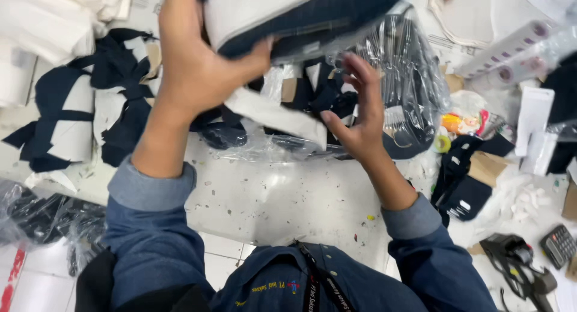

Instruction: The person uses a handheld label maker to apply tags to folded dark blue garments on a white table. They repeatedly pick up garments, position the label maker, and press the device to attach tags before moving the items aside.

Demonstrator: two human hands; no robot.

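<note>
My left hand (pixel 195 59) is raised and grips a folded dark navy garment with a white band (pixel 288 14) near the top of the head view. A white strip of it (pixel 276 113) hangs down toward my right hand (pixel 357 116), whose fingers are spread apart just beneath the garment, touching nothing clearly. Behind both hands lies a clear plastic bag (pixel 402 77) with more dark garments inside. Both arms wear blue denim sleeves.
Navy and white garment pieces (pixel 78 113) are piled at left on a speckled white table (pixel 282 198). At right lie dark socks with a cardboard tag (pixel 469 174), sticker rolls (pixel 511 53), a black tagging gun (pixel 517 264) and a calculator (pixel 559 246). Plastic-wrapped items (pixel 42 216) sit lower left.
</note>
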